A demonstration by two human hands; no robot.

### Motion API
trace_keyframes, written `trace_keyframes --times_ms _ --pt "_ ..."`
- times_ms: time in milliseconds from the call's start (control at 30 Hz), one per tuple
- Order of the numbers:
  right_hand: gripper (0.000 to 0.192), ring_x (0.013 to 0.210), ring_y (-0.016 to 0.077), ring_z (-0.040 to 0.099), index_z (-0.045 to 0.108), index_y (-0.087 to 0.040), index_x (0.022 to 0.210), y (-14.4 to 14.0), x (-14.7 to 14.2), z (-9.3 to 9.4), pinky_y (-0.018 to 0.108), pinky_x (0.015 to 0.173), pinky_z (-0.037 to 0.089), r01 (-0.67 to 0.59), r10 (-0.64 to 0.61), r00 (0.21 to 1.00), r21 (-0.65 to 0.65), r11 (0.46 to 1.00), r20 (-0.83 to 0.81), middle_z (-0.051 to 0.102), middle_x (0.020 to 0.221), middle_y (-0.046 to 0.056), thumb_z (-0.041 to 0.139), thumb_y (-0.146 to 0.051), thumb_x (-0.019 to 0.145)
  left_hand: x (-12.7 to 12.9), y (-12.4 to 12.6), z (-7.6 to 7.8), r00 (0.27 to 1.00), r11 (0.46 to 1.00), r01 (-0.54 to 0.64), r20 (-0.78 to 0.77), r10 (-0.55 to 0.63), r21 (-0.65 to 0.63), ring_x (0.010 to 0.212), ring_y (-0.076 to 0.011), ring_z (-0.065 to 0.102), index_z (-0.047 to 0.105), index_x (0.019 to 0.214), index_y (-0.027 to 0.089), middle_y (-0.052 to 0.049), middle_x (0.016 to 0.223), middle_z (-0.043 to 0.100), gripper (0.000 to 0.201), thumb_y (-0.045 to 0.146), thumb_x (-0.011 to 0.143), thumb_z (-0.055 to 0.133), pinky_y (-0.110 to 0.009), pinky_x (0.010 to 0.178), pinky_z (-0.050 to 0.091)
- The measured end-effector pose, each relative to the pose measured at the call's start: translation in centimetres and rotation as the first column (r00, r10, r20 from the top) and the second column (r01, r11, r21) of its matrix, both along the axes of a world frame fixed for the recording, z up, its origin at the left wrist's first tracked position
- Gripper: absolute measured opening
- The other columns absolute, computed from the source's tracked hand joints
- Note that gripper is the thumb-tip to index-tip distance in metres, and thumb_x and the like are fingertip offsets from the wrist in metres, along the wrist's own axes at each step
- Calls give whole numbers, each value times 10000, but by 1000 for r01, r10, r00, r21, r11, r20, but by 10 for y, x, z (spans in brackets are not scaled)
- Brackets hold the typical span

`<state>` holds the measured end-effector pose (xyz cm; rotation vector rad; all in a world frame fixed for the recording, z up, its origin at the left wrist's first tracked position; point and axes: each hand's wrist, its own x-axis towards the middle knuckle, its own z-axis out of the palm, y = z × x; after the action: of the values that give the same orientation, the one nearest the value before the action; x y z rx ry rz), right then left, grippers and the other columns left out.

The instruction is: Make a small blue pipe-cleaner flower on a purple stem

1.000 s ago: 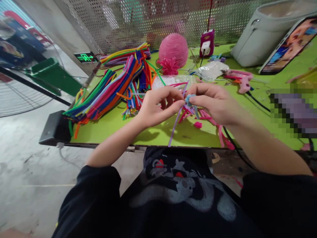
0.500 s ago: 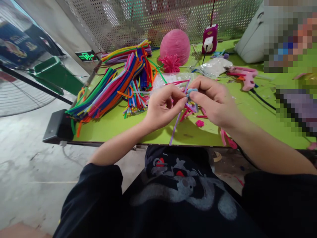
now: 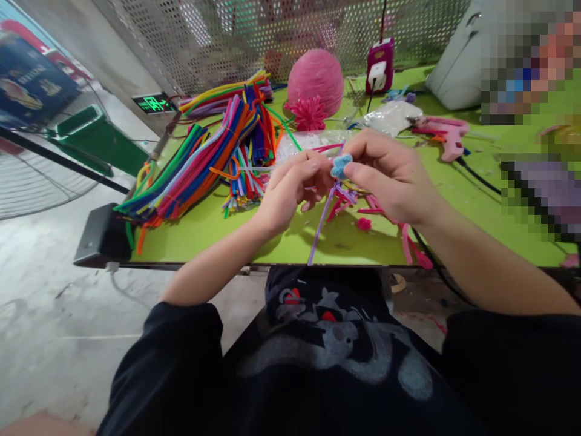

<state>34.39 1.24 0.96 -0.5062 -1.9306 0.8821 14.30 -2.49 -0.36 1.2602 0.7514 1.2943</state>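
Pinched between both hands, a small blue pipe-cleaner flower (image 3: 341, 165) is held just above the green table (image 3: 204, 227).

Fingertips of the left hand (image 3: 290, 191) and the right hand (image 3: 390, 175) press together on the flower and its purple stem (image 3: 323, 219), which hangs down toward the table edge. Compared with half a second earlier, the blue loops now face the camera more openly and sit slightly higher, suggesting the petals are being shaped and turned. Loose pink pieces (image 3: 363, 223) lie beneath; the bundle of coloured pipe cleaners (image 3: 204, 160) lies to the left, a pink glue gun (image 3: 442, 134) to the right.
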Motion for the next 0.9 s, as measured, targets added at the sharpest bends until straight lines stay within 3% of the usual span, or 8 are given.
trace_keyframes --times_ms 100,200,300,433,633,733,833,900 --pt "151 885 223 568 654 -252 907 -1 2 1 412 837 424 1 -4 1000 102 995 28 621 913 35 699 -333 1027 -6 4 3 999 999 0 -42 2 36 510 -63 534 720 887 200 30 676 629 414 602 931 810 -186 406 324" --pt "153 872 227 573 657 -265 876 -2 2 3 421 827 441 -15 9 997 79 997 71 640 910 36 722 -331 997 -8 6 8 987 990 1 -162 22 142 521 -47 520 719 868 204 44 683 613 446 614 864 894 -194 460 397" --pt "166 793 200 529 657 -259 853 -3 0 5 388 736 435 -40 53 994 -129 991 93 635 855 27 758 -332 963 -7 5 11 972 976 2 -228 49 219 576 -41 545 724 844 188 34 717 633 455 592 834 933 -207 539 467" --pt "154 682 139 486 661 -221 833 -5 -5 5 324 641 386 -130 111 991 -427 895 -68 588 735 -11 747 -285 943 -4 5 8 976 968 19 -213 36 251 566 -34 526 722 846 189 37 698 614 428 584 900 878 -207 539 458" --pt "131 641 118 471 693 -212 779 -9 -10 6 285 599 380 -121 71 991 -537 835 -113 577 692 -22 767 -212 887 -10 8 -3 916 881 -16 -346 202 473 589 -47 572 716 847 203 26 725 659 259 405 930 857 -186 510 428" --pt "188 628 113 469 684 -200 760 -9 -10 7 271 579 384 -166 135 986 -639 751 -97 561 689 -12 787 -262 905 -18 10 -1 840 695 82 -425 338 715 568 -43 559 704 901 218 34 728 666 69 185 944 747 -187 507 419" --pt "199 658 117 516 674 -179 729 -10 -10 10 260 574 415 -259 261 958 -741 619 -117 602 751 22 769 -245 890 -26 13 7 770 343 230 -386 508 911 663 -86 667 704 1033 232 15 806 716 112 154 952 707 -230 581 498" --pt "167 661 115 509 664 -174 720 -11 -11 12 254 565 421 -341 356 920 -783 520 -164 618 779 34 742 -202 864 -32 14 13 741 123 319 -328 586 940 739 -128 731 708 1085 233 -9 871 748 101 225 985 719 -261 595 518"
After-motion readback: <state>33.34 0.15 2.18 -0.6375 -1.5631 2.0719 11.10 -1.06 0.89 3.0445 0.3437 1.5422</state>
